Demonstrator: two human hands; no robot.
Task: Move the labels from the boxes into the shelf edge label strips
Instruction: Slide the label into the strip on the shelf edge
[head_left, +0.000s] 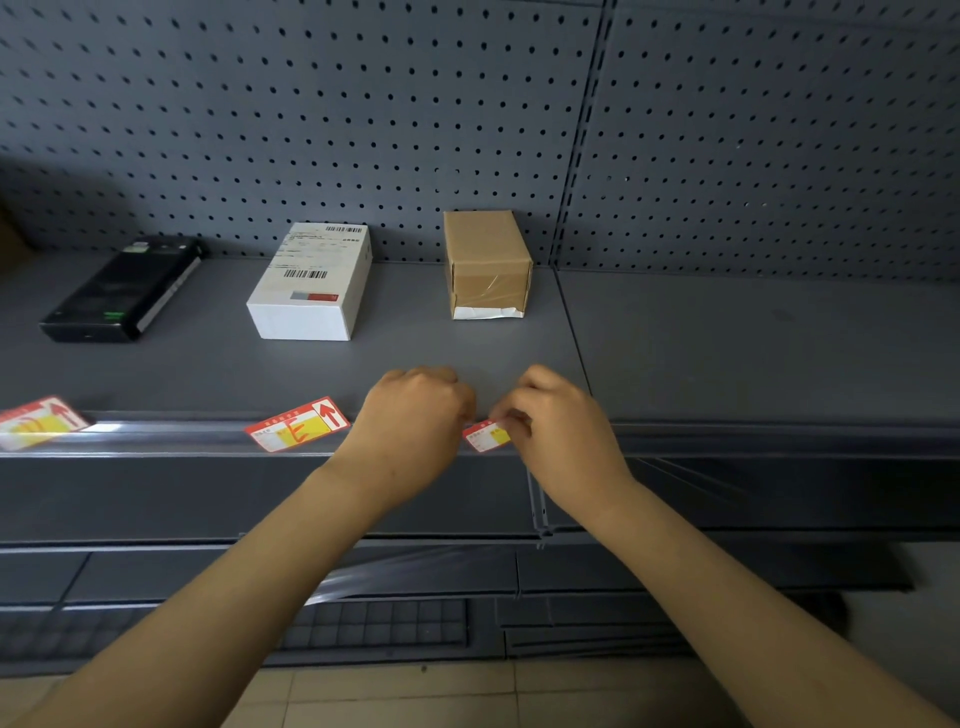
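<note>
Both hands pinch one small red-and-yellow paper label (487, 434) at the grey metal shelf's (727, 343) front edge. The left hand (415, 415) has a clenched grip on its left end; the right hand (558, 423) grasps its right end.

Grey pegboard back wall (363, 104), grey metal shelving (727, 338), beige tiled floor (415, 696), dim light.

a dark grey pegboard back panel (363, 104) rose well beyond the hands, split by a slotted upright (582, 156) up and to their right. below the wrists ran a lower grey shelf (156, 571), and under the forearms lay a beige tiled floor (415, 696).
</note>
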